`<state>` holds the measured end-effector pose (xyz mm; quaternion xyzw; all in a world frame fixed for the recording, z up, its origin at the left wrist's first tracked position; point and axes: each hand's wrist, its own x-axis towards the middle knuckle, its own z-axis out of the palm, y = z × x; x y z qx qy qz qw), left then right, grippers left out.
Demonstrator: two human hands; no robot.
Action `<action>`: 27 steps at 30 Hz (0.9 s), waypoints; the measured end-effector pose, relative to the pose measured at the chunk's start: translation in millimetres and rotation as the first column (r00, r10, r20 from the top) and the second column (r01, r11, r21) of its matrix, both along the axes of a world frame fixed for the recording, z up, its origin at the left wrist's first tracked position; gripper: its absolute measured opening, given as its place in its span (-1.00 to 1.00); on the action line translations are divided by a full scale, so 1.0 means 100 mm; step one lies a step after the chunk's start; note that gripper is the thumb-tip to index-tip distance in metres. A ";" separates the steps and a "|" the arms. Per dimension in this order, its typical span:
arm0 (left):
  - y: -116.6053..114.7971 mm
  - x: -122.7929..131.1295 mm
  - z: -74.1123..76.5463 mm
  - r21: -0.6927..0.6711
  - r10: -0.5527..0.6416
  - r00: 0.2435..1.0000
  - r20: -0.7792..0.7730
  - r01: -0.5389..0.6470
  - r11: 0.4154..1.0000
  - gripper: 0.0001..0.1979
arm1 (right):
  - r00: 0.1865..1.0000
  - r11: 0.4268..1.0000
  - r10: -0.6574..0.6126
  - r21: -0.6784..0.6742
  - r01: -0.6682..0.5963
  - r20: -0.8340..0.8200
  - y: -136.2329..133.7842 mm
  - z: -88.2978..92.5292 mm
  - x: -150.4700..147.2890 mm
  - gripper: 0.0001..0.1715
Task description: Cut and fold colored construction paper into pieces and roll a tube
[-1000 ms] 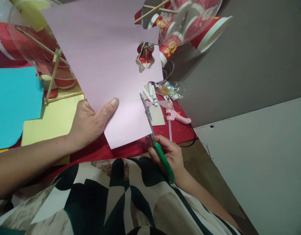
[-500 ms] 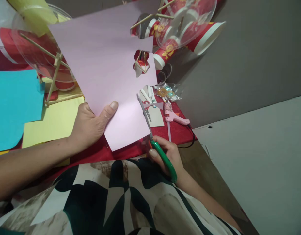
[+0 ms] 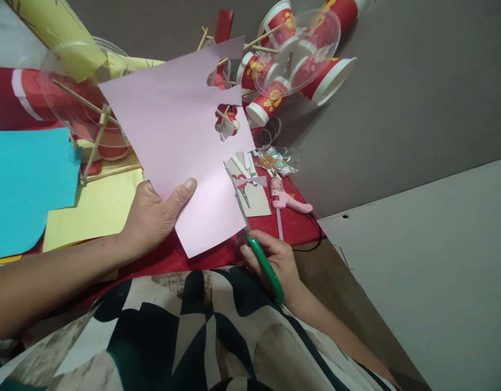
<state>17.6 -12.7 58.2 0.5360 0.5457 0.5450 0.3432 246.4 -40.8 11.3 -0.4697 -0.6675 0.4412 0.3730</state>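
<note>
My left hand (image 3: 156, 214) grips a sheet of pink paper (image 3: 169, 130) by its lower left edge, thumb on top and fingers hidden beneath. Flower-like holes and notches run along the paper's right side. In my right hand (image 3: 277, 260) is a pair of green-handled scissors (image 3: 265, 266), its blades pointing up and away along the paper's lower right edge. Whether the blades are fully closed is hard to make out. A thin pink paper scrap (image 3: 254, 181) lies just beyond them.
A pink glue gun (image 3: 289, 200) with a black cord rests on the red tablecloth (image 3: 301, 231) at right. Red paper cups (image 3: 270, 100) on a clear plastic disc with sticks stand behind. Blue paper (image 3: 26, 190) and yellow paper (image 3: 99, 209) lie at left. A grey wall borders the right.
The pink paper's far edge has dipped toward me, showing more behind it. Both hands keep their grip, and the scissors have shifted slightly left. The view has also tilted a little.
</note>
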 end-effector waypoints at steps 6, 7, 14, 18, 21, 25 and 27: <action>-0.06 0.02 0.04 -0.087 0.032 0.998 -0.045 -0.036 0.996 -0.68 | 0.999 0.999 0.047 0.009 -0.047 0.010 0.03 0.04 0.02 -0.78; -0.07 0.03 0.04 -0.087 0.020 0.999 -0.040 -0.023 0.996 -0.68 | 0.998 0.998 0.058 0.024 -0.058 0.013 0.04 0.05 0.03 -0.79; -0.09 0.05 -0.02 -0.104 -0.032 0.998 0.048 0.037 0.994 -0.61 | 0.999 0.998 0.036 0.046 -0.035 -0.019 0.05 0.06 0.01 -0.84; -0.08 0.04 -0.05 -0.113 -0.060 0.989 0.136 0.076 0.991 -0.58 | 0.998 1.000 -0.024 -0.010 0.023 -0.064 0.03 -0.02 -0.01 -0.77; -0.07 0.03 -0.07 -0.096 -0.101 0.974 0.204 0.123 0.988 -0.58 | 0.997 0.999 -0.034 -0.003 0.034 -0.065 0.03 -0.05 -0.01 -0.79; 0.00 0.00 -0.08 -0.090 -0.143 0.939 0.314 0.179 0.980 -0.57 | 0.999 1.000 -0.013 0.006 0.013 -0.042 0.02 -0.01 -0.01 -0.79; 0.04 -0.03 -0.09 -0.093 -0.124 0.913 0.388 0.172 0.981 -0.56 | 1.000 1.000 -0.003 0.011 0.003 -0.012 0.03 0.02 -0.01 -0.78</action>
